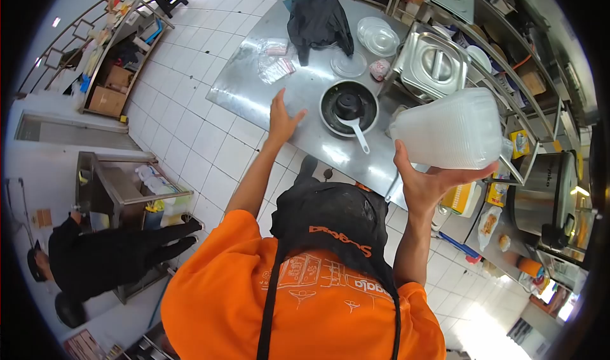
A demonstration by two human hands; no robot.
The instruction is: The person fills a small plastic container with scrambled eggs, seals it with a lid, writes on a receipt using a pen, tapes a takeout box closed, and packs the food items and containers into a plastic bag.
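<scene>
My right hand (429, 185) holds a stack of clear plastic containers (448, 131) from below, its thumb and fingers spread around the stack's near end. My left hand (284, 117) is raised near the table's left edge, fingers apart and holding nothing. Between the hands, a black bowl (328, 105) with a white-handled utensil (356, 131) in it stands on the steel table (254, 61). Clear round lids (379, 37) and a small patterned round item (380, 70) lie behind the bowl. Plastic packets (276, 68) and a black cloth or bag (319, 26) are further back.
Steel lidded pans (438, 65) and a metal rack (515, 36) stand at the right. A person in black (101, 252) is at a steel counter (130, 195) on the lower left. Shelves with boxes (114, 90) stand at the upper left beyond the tiled floor (190, 106).
</scene>
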